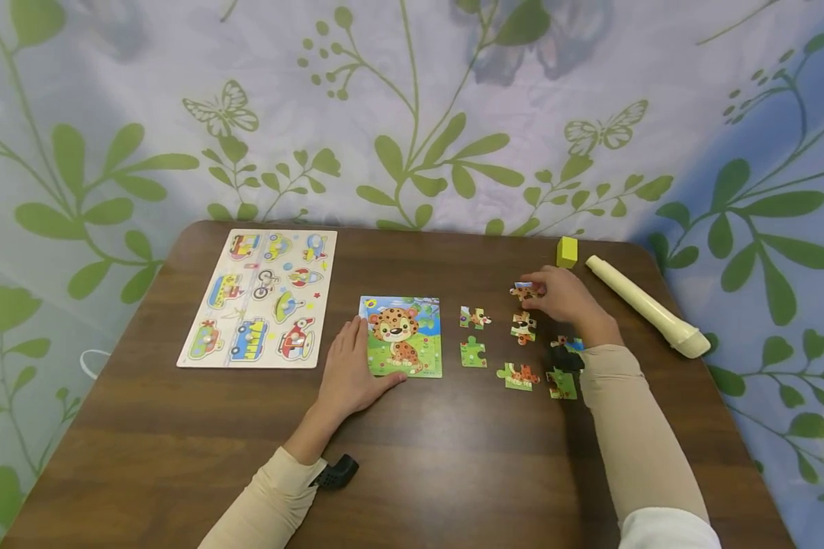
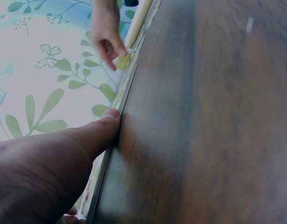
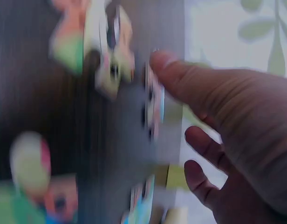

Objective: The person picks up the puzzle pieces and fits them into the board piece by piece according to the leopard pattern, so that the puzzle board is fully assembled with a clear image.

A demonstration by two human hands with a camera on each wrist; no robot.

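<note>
My left hand (image 1: 350, 371) lies with extended fingers along the left edge of a square leopard picture board (image 1: 422, 335); its thumb (image 2: 104, 128) rests at the board's near edge. To the right, my right hand (image 1: 564, 293) pinches a spotted leopard puzzle piece (image 1: 524, 290) between thumb and finger, low over the table. In the right wrist view the thumb meets this blurred piece (image 3: 154, 100), while the index finger is hidden. Several loose puzzle pieces lie nearby, among them a green piece (image 1: 473, 352) and an orange-and-green piece (image 1: 518, 377). The right wrist's camera partly covers others.
A vehicle picture board (image 1: 324, 305) lies on the left of the brown wooden table (image 1: 412, 465). A yellow block (image 1: 567, 252) and a cream microphone-shaped stick (image 1: 648, 306) lie beyond the right hand. A leaf-patterned wall covering (image 1: 412, 114) stands behind the table.
</note>
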